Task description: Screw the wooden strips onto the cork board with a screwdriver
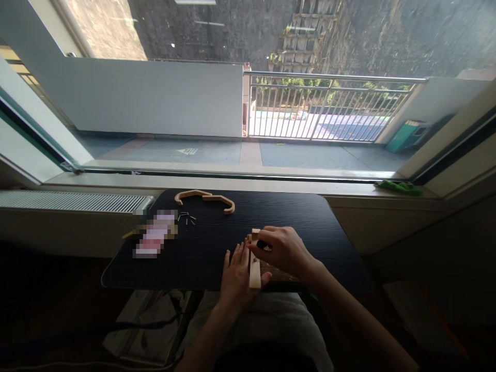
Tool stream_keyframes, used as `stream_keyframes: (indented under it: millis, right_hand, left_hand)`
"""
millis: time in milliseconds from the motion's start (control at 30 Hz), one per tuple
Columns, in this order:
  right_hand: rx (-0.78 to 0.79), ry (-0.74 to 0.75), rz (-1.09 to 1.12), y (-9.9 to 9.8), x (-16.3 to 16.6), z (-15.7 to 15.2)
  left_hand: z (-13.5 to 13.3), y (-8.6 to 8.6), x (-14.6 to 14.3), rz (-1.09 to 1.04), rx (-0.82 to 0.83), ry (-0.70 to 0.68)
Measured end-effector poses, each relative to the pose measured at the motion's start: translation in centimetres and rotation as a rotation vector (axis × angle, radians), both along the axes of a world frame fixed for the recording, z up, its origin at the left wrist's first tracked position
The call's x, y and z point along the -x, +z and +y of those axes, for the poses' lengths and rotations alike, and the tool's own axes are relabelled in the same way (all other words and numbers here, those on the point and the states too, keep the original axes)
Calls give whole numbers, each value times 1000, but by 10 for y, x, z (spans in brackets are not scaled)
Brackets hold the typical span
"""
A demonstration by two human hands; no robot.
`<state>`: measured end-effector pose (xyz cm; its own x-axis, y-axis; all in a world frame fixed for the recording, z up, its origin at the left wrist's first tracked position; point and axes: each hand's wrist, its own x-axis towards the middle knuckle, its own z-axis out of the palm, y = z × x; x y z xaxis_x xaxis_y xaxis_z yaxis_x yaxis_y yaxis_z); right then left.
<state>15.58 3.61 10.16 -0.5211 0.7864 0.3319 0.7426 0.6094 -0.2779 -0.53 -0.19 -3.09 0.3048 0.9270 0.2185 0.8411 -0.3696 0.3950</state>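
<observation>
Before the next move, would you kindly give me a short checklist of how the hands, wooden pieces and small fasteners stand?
1. Wooden piece steadied: ok; the left hand has fingers on one side, thumb on the other.
2. Right hand placed at the wooden piece: ok; its fingers curl over the far part.
3. Anything pinched in the right fingers: cannot tell; the hand hides it.
4. Small fasteners gathered: not ok; they lie scattered on the table.
5. Two curved wooden pieces away from the hands: ok; they lie near the far edge.
</observation>
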Motion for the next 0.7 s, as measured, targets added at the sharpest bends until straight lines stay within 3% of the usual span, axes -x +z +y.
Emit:
stream_keyframes:
  millis: [333,700]
  right_hand:
    - [91,-44,-150,16,5,-2]
    - [86,78,-14,-1,3,0]
  left_hand:
    - [0,1,-1,-3,-8,3]
    - [0,1,0,-23,2,13]
